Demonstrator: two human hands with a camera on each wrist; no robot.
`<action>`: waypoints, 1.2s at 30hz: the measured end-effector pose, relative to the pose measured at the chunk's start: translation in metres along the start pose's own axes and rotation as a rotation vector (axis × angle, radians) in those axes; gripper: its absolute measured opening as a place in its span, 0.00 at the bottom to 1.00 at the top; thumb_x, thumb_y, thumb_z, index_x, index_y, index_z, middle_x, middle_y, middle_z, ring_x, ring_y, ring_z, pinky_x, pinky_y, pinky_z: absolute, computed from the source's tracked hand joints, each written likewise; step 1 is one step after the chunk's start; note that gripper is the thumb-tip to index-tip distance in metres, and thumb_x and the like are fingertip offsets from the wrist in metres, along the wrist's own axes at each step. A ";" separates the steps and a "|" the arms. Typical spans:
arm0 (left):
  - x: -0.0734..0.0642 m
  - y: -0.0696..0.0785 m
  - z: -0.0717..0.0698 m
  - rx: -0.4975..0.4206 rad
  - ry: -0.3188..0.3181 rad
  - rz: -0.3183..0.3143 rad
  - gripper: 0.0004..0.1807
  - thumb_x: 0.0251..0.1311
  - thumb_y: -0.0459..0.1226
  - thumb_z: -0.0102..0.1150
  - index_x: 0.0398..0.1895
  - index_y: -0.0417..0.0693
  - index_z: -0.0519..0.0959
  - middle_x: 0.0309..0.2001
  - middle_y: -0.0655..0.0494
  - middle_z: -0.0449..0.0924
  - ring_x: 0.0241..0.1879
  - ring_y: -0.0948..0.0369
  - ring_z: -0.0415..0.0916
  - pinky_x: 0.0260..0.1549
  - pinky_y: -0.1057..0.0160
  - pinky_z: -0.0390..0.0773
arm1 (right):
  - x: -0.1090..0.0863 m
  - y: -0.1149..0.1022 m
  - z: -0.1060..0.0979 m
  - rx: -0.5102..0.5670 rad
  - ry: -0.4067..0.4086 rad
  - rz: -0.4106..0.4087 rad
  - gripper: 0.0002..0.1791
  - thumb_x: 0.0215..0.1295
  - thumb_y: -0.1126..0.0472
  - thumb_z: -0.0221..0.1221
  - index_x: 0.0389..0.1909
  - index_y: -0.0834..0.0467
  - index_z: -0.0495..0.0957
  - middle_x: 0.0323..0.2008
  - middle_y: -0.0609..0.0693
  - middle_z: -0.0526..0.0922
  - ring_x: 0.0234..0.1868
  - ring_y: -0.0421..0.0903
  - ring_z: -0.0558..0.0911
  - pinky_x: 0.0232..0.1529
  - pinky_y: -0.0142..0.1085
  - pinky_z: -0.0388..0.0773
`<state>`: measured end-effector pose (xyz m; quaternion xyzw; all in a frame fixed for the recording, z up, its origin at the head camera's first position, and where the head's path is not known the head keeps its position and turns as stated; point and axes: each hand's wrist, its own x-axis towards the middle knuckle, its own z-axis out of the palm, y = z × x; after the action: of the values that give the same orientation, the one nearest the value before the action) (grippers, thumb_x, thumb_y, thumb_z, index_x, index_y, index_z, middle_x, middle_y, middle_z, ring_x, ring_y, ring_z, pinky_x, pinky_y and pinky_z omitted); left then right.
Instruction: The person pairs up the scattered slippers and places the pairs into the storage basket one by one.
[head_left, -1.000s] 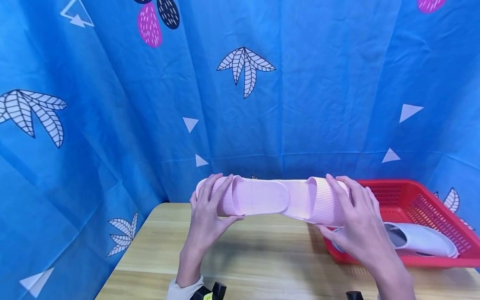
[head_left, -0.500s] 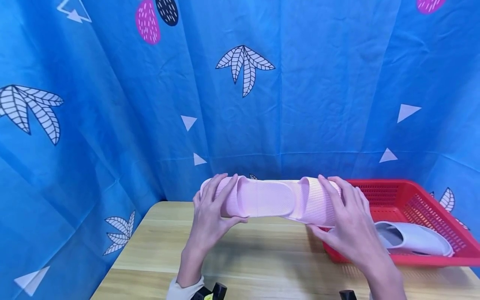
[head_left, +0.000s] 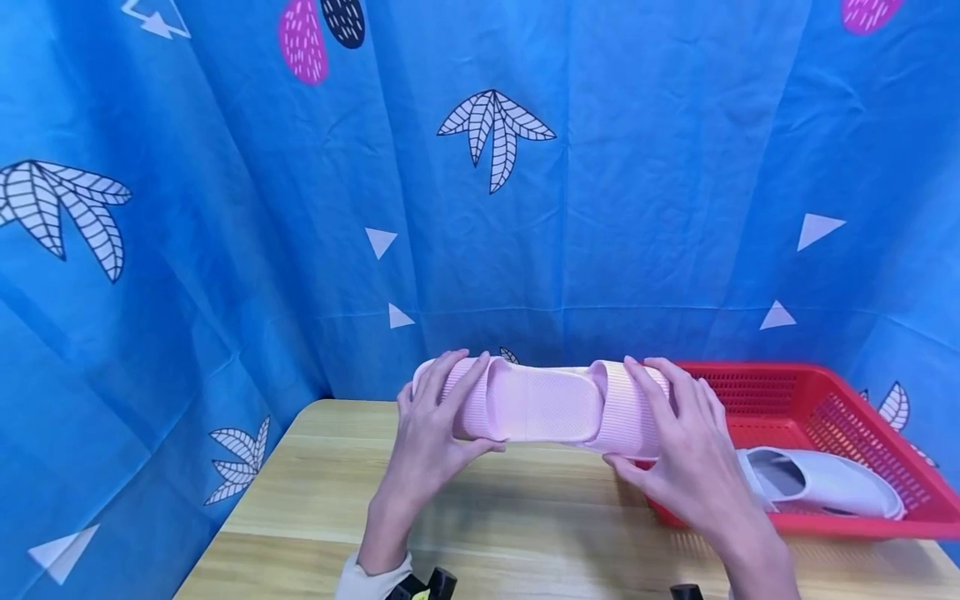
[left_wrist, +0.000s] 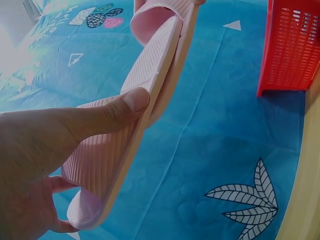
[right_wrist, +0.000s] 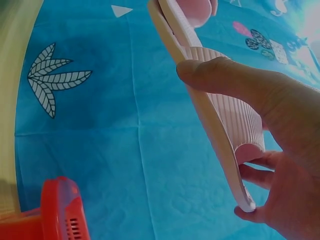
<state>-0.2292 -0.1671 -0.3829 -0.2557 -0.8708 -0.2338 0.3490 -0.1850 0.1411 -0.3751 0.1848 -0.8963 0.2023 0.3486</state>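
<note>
Two pink slippers with ribbed straps are held in the air above the table, toes pointing outward and heel ends overlapping. My left hand grips the left slipper around its strap, thumb along the near edge. The right slipper is gripped by my right hand, its thumb also on the near edge. In the head view the left slipper's heel lies over the right one's sole. The left wrist view shows the thumb across the ribbed strap; in the right wrist view, fingertips reach the slipper's toe end.
A red perforated basket stands on the right of the wooden table, just behind my right hand. Inside lies a pale grey-white slipper. A blue patterned curtain hangs behind the table.
The two slippers have come together: the right hand has moved left and the left hand slightly right, so the heel ends overlap more. Both grips stay the same.
</note>
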 end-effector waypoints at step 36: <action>-0.004 0.009 0.008 -0.112 -0.119 0.101 0.61 0.38 0.47 0.87 0.79 0.66 0.62 0.72 0.55 0.66 0.72 0.53 0.59 0.58 0.41 0.68 | -0.001 -0.020 0.028 0.016 -0.011 -0.157 0.69 0.26 0.45 0.87 0.76 0.53 0.65 0.64 0.60 0.70 0.66 0.58 0.68 0.60 0.63 0.67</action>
<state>-0.2248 -0.1565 -0.3889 -0.3318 -0.8615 -0.2484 0.2933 -0.1908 0.1108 -0.3902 0.2583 -0.8793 0.1803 0.3571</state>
